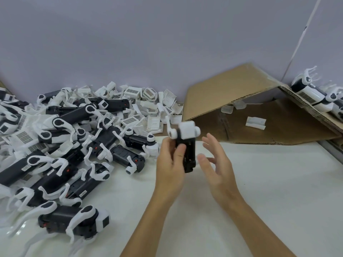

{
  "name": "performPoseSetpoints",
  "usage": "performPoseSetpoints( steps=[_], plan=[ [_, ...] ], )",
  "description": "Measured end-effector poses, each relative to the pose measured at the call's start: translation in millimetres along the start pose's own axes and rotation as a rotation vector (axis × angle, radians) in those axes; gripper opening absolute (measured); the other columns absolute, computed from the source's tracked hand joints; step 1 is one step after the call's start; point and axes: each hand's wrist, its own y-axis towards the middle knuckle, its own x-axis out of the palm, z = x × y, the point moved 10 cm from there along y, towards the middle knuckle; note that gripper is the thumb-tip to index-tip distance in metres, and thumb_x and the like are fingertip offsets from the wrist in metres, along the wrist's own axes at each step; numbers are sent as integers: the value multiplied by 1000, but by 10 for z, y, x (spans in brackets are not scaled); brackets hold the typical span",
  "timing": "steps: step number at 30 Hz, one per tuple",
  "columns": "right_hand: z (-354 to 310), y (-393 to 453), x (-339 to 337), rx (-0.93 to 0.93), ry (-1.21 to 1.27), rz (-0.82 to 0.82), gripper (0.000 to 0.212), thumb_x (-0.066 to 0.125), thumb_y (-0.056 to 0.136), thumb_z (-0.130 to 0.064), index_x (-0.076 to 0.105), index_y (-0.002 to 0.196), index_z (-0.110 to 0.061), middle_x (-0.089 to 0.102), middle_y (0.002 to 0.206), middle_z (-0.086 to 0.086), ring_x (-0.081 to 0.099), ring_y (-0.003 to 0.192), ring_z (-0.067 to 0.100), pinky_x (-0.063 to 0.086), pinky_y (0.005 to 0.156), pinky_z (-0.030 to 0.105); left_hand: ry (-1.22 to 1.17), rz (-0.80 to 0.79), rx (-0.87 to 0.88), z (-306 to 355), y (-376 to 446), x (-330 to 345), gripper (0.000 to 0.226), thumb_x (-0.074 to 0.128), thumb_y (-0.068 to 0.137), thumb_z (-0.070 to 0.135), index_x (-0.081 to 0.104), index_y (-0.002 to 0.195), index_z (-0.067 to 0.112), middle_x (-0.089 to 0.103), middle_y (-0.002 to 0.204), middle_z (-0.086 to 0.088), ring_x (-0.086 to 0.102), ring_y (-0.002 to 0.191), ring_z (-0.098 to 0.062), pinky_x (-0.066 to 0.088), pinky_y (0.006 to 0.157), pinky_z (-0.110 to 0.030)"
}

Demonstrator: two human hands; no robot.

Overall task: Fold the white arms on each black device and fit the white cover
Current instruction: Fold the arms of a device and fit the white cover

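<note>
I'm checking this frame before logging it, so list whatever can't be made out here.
- Held black device, head view: motion blur hides whether its white arm is folded.
- Its near side: covered by the left hand and its fingers.
- Finished devices at the right: cut off by the frame edge.
- Labels on the white covers: too small to read.
- Right hand is open, touching nothing.

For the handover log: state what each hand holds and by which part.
The left hand grips the black device around its black body, below the white cover end. The right hand is open beside it, holding nothing.
</note>
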Motion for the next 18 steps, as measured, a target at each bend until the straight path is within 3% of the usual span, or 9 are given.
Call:
performPoseSetpoints(
  steps=[3, 4, 6, 10, 13, 18],
  plan=[
    [62, -3, -48, 66, 90, 63, 48, 45, 90, -44, 53, 135, -31, 56, 136, -16, 52, 125, -2, 47, 96, 20, -246, 197, -269, -244, 4, -193, 27, 41, 107, 29, 65, 98, 20, 72, 93, -5, 65, 87, -14, 54, 81, -36],
    [81, 1, -57, 85, 107, 74, 46, 43, 92, -42, 57, 133, -28, 59, 133, -14, 55, 122, 1, 50, 94, 22, -391, 223, -376, -335, -15, -203, 32, 39, 107, 31, 66, 98, 16, 71, 91, -12, 66, 84, -18, 54, 79, -39],
    [120, 7, -37, 118, 116, 59, 35, 40, 99, -34, 61, 126, -27, 63, 124, -9, 61, 113, 6, 54, 85, 25, -650, 192, -504, -394, -41, -141, 39, 42, 104, 39, 68, 102, 10, 66, 83, -11, 63, 71, -19, 51, 62, -31],
    [198, 3, 125, 204, 71, -62, 35, 41, 104, -4, 67, 109, -27, 69, 104, 3, 68, 96, 20, 55, 73, 26, -667, 104, -484, -311, -29, -45, 32, 71, 75, 43, 68, 85, 14, 58, 67, -3, 54, 55, -13, 43, 51, -23],
    [214, -15, 213, 236, 11, -159, 35, 45, 97, 4, 67, 116, -16, 70, 103, 6, 69, 87, 19, 56, 71, 26, -635, 121, -483, -329, -36, -18, 33, 72, 81, 28, 54, 100, 9, 58, 66, -5, 54, 52, -15, 48, 50, -26],
    [122, -52, 291, 234, 150, -249, 39, 52, 87, -26, 63, 124, -18, 70, 105, 15, 74, 84, 26, 56, 73, 32, -645, 50, -475, -354, -36, 18, 44, 66, 78, 36, 61, 107, 4, 62, 81, -8, 63, 69, -20, 55, 64, -33]
  ],
)
